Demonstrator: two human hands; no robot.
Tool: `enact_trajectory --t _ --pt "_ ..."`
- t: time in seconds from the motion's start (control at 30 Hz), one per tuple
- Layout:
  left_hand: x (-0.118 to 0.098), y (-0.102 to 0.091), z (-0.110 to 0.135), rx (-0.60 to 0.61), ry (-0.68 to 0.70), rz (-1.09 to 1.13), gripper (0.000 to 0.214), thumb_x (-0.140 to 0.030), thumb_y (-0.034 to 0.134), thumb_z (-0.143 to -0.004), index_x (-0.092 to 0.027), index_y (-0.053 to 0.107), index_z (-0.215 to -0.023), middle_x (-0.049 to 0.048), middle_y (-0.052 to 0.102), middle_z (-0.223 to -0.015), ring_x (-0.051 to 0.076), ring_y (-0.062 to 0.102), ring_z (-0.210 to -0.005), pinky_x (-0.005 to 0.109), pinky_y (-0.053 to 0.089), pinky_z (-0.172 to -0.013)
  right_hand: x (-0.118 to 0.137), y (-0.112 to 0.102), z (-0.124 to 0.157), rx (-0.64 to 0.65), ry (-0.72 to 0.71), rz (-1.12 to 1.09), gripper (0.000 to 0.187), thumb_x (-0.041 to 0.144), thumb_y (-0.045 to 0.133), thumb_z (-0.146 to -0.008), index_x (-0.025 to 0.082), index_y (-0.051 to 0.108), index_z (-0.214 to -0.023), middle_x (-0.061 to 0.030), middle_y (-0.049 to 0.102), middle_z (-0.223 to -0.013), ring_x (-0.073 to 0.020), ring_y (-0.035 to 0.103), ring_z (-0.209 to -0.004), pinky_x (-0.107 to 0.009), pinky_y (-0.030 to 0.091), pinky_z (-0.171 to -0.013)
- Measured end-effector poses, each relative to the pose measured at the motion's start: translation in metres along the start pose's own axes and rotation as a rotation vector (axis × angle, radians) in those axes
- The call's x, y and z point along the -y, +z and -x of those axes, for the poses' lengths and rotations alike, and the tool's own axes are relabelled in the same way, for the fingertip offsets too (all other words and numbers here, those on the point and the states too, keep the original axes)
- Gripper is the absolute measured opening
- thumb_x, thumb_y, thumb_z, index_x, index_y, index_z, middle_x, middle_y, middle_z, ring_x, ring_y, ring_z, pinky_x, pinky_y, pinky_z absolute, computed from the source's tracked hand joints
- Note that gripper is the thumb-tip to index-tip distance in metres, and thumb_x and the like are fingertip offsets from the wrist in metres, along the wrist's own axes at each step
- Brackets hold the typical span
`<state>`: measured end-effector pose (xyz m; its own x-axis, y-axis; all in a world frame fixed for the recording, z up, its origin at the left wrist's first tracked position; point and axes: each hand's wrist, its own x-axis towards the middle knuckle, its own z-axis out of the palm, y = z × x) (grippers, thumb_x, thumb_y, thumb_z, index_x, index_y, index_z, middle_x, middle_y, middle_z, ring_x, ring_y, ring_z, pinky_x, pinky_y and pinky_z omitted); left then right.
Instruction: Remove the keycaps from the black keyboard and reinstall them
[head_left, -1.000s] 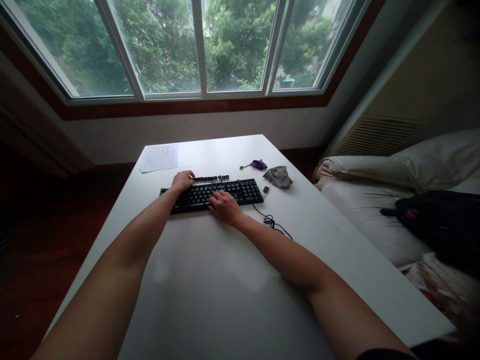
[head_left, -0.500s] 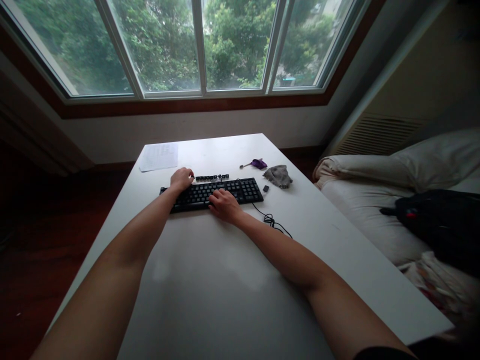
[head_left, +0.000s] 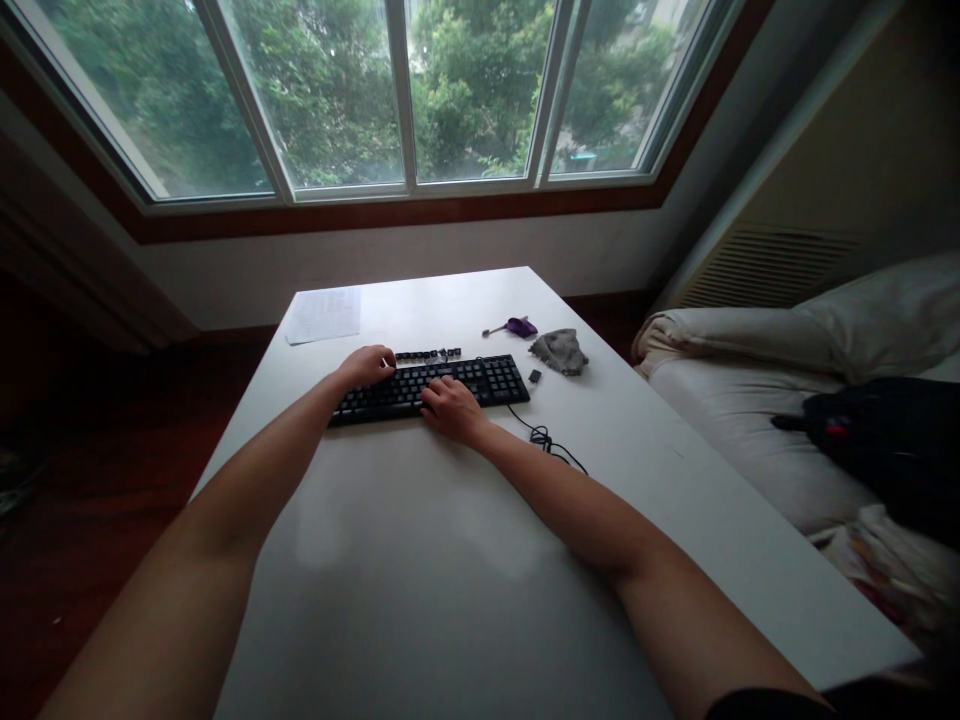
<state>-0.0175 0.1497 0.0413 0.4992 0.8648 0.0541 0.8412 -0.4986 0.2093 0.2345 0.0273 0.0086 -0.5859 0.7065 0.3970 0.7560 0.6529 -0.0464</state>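
A black keyboard [head_left: 491, 375] lies on a white table. Over its upper left part is my left hand [head_left: 367, 365], with thumb and fingers curled together at the near end of a row of loose black keycaps [head_left: 427, 355]. Whatever those fingertips hold, if anything, is too small to make out. My right hand [head_left: 452, 407] rests on the lower middle of the keyboard, its fingers apart over the keys and the palm by the front edge. Right of the keyboard sits a small dark piece [head_left: 535, 376], perhaps a key or tool.
Behind the keyboard lie a purple brush-like tool [head_left: 519, 327] and a crumpled grey cloth [head_left: 559, 352]. A sheet of paper [head_left: 324, 315] is at the far left corner. The keyboard's cable [head_left: 541, 438] coils to the right. A sofa [head_left: 720, 420] with a black bag [head_left: 885, 430] stands beside the table [head_left: 390, 580].
My left hand has shifted slightly right along the keyboard's upper edge, its wrist now lying flatter. My right hand stays on the keyboard. The view has moved a little.
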Motion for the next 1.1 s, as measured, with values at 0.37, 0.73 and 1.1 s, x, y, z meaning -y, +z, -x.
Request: enact_trajectory --t 0.37,0.73,1.1 --pt "0.000 0.004 0.003 -0.002 -0.015 0.002 0.022 -0.030 0.063 -0.084 -0.025 0.076 -0.102 0.0013 0.076 -0.100 0.018 0.069 -0.087 0.025 0.051 -0.080 -0.001 0.002 0.001 -0.014 -0.004 -0.022 0.018 0.034 0.059 -0.096 0.018 0.065 -0.103 -0.0115 0.061 -0.106 -0.0268 0.048 -0.102 -0.038 0.040 -0.086" --pt "-0.001 0.001 -0.001 0.011 -0.120 0.013 0.024 -0.038 0.062 -0.087 -0.026 0.079 -0.098 0.0013 0.078 -0.093 0.019 0.068 -0.086 0.025 0.049 -0.077 0.001 0.002 0.000 -0.010 0.010 -0.059 0.017 0.033 0.060 -0.095 0.019 0.065 -0.104 -0.0116 0.061 -0.107 -0.0267 0.048 -0.102 -0.038 0.040 -0.087" --pt "0.000 0.025 0.000 -0.023 -0.362 0.171 0.036 -0.049 0.058 -0.090 -0.024 0.076 -0.109 0.0047 0.077 -0.106 0.021 0.069 -0.092 0.029 0.049 -0.080 0.001 0.002 0.001 -0.024 0.010 -0.042 0.018 0.035 0.060 -0.096 0.019 0.064 -0.103 -0.0106 0.061 -0.106 -0.0265 0.048 -0.102 -0.038 0.040 -0.087"
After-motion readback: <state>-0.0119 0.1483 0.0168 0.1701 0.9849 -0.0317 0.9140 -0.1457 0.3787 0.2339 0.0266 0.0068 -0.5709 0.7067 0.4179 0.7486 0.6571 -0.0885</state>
